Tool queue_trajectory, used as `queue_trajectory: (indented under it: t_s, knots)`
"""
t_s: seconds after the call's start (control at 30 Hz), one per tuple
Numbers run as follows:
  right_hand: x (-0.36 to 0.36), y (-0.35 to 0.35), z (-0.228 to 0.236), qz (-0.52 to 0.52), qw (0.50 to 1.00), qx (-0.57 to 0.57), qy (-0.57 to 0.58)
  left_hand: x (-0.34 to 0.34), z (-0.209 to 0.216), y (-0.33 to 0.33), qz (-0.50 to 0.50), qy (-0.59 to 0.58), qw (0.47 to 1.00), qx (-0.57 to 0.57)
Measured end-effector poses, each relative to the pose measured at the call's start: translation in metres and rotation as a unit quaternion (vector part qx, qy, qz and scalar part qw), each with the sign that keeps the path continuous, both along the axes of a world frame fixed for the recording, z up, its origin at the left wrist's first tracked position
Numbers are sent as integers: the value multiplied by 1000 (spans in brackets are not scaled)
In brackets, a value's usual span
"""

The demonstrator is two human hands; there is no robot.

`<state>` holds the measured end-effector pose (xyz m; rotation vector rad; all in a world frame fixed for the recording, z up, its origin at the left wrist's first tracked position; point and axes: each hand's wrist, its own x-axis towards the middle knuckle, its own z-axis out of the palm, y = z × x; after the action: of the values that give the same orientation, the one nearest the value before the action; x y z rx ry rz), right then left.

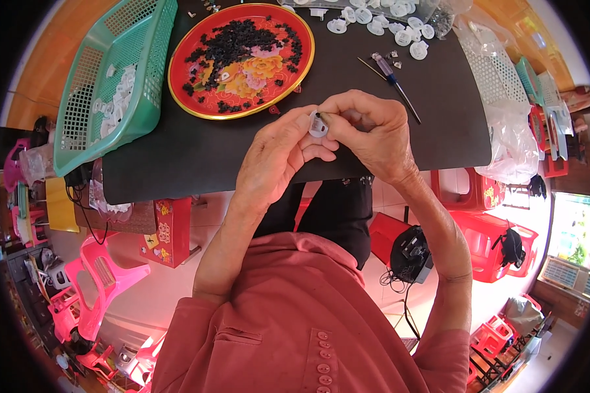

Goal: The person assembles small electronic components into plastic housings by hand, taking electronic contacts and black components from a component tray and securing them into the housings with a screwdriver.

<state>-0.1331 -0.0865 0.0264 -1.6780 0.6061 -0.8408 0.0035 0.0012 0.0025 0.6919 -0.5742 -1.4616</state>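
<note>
Between both hands, above the table's front edge, is a small white translucent plastic part (318, 127) with a dark spot in it. My left hand (275, 152) grips it from the left with thumb and fingers. My right hand (372, 134) pinches at its right side, and a tiny black piece (319, 116) shows near those fingertips. Beyond the hands, a round red tray (177, 78) with a gold rim and flower print carries many small black pieces (239, 42). A screwdriver (400, 88) with a translucent handle lies to the right of the tray.
At left stands a green plastic basket (152, 98) with white parts (119, 98) inside. More white round parts (377, 23) lie at the far right of the dark table (439, 141). Small metal pieces (395, 59) sit near the screwdriver. A clear plastic bag (514, 141) hangs at the right edge.
</note>
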Motion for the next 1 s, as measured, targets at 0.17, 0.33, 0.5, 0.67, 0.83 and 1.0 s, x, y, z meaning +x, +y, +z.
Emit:
queue_trajectory:
  t_s: [0.17,0.33,0.5,0.67,0.83,1.0]
  knots:
    - [-1,-1,3,2,1000,-6,27,1,-1,0,0,1,1000,-1]
    - [-2,-2,9,-1,999,23,44,5,-2,-2,-6,40,999,12]
    - [0,-4,6,3,998,-3,57,5,-4,-2,-9,56,998,12]
    - [2,-4,3,-10,998,-27,60,6,-5,-1,-4,74,997,20]
    - [5,-3,6,-25,993,-90,74,7,-6,-1,-6,93,995,25]
    - [8,0,12,-35,972,-205,107,9,-7,-2,-16,115,993,19]
